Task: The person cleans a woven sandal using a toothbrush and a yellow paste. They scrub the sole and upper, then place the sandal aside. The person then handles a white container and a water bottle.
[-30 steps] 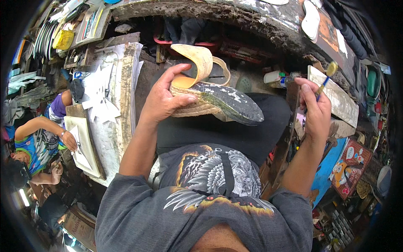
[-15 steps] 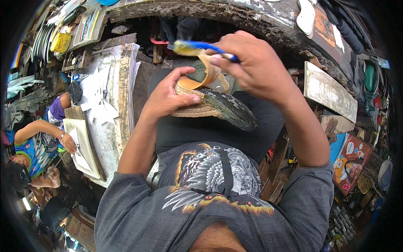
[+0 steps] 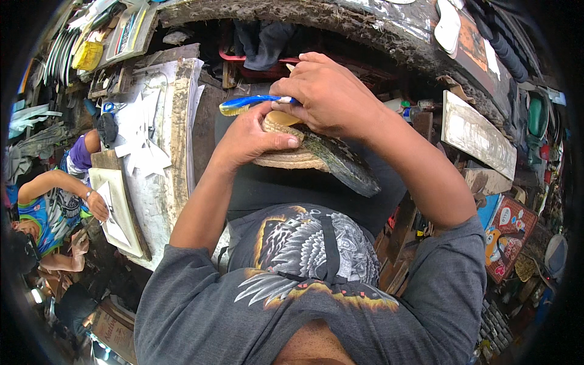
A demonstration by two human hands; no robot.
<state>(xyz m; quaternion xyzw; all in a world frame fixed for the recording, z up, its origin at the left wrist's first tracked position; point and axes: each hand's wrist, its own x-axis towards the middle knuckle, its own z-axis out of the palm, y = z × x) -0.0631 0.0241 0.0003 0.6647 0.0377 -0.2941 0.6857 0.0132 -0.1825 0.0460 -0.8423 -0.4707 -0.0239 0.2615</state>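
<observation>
1. Head view, surroundings: cluttered workshop. Grimy, paint-smeared white board (image 3: pixel 159 152) on the left, strewn with white paper cut-outs (image 3: pixel 143 155). Another person in a bright printed shirt (image 3: pixel 45 213) at far left, one hand resting on a pale framed panel (image 3: pixel 118 213). Long weathered whitish plank (image 3: pixel 477 137) on the right; colourful printed package (image 3: pixel 508 234) below it. Dark crusted curved ledge (image 3: pixel 340 18) across the top.
2. Held work: woven straw-coloured sandal with a dark, rough-speckled sole (image 3: pixel 331 161), raised in front of the chest over the dark lap, sole tip pointing down to the right. Braided tan edge showing under the thumb; pale tan strap mostly hidden behind the hands.
3. Left hand (image 3: pixel 249 137): wrapped around the sandal's heel end, thumb pressed flat across the woven rim, fingers curled beneath and out of sight.
4. Right hand (image 3: pixel 331 97): fingers pinched tightly around a blue plastic brush with a yellow-smeared tip (image 3: pixel 249 103), handle lying level, tip pointing left above the sandal. Covers the sandal's upper part; contact between bristles and sandal not discernible.
5. Containers: yellow can-like tub (image 3: pixel 88 56) at upper left among stacked sheets; contents not visible.
</observation>
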